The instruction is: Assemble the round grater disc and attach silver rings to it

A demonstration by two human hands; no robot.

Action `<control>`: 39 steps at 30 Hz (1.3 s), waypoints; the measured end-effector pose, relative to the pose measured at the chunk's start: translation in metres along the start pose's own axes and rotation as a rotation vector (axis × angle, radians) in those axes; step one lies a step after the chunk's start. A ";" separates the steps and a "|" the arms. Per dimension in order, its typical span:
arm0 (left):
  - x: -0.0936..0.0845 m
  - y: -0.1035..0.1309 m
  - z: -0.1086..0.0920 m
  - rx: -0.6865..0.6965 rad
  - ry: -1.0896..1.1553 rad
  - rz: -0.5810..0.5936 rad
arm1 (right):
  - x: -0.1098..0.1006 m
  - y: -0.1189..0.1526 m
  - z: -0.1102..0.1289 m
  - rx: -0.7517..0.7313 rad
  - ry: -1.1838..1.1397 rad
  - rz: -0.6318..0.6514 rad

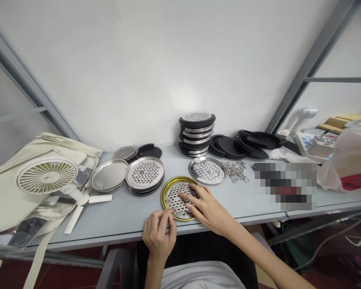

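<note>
A perforated metal grater disc point(180, 202) lies in a round gold-coloured tray point(165, 192) at the table's front edge. My right hand point(210, 208) rests over the disc's right side, fingers spread and touching its surface. At the lower left of the tray, my left hand point(159, 233) has its fingers curled together, the tips against the rim. Whatever they pinch there is hidden. Just behind the tray sits a silver tray with another grater disc point(207, 170). Left of it is a stack topped by a grater disc point(145, 173).
Plain silver trays point(110, 174) are stacked at left, near a white fan point(48, 176) and a cream bag point(6, 192). A tall stack of graters and black rings point(197, 134) stands against the wall. Metal hooks point(236, 170), black lids point(231, 146) and a plastic bag point(343, 160) lie rightward.
</note>
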State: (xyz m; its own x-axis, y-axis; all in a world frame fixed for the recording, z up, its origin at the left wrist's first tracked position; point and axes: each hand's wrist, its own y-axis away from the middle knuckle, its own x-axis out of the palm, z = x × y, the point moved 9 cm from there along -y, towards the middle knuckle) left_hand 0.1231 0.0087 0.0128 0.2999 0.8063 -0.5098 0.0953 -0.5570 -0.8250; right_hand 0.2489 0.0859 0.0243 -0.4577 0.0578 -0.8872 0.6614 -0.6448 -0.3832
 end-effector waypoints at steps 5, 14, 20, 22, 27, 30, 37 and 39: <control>0.001 0.000 -0.001 0.005 0.005 0.002 | 0.002 -0.002 0.000 -0.012 0.056 0.018; -0.002 0.000 -0.001 0.036 -0.004 -0.038 | 0.004 0.001 -0.006 0.021 -0.011 -0.013; 0.000 0.002 0.003 0.010 0.006 -0.028 | 0.010 0.002 -0.008 0.018 -0.051 0.020; -0.001 0.002 0.002 0.005 0.002 -0.036 | 0.011 0.001 -0.006 -0.005 -0.045 0.034; -0.003 0.000 0.000 0.012 -0.008 -0.052 | 0.011 -0.001 -0.004 -0.021 -0.036 0.051; -0.002 0.000 0.000 0.013 -0.008 -0.039 | 0.011 -0.001 -0.005 -0.007 -0.044 0.050; 0.000 0.001 0.007 -0.062 -0.004 -0.009 | 0.009 0.001 -0.007 0.054 -0.052 0.029; 0.003 0.002 0.009 -0.095 -0.005 0.030 | 0.009 0.001 -0.007 0.046 -0.047 0.035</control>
State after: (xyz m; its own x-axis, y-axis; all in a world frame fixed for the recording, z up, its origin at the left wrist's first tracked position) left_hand 0.1159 0.0117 0.0080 0.2993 0.7899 -0.5353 0.1762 -0.5971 -0.7826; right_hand 0.2494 0.0909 0.0141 -0.4633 -0.0007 -0.8862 0.6500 -0.6800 -0.3393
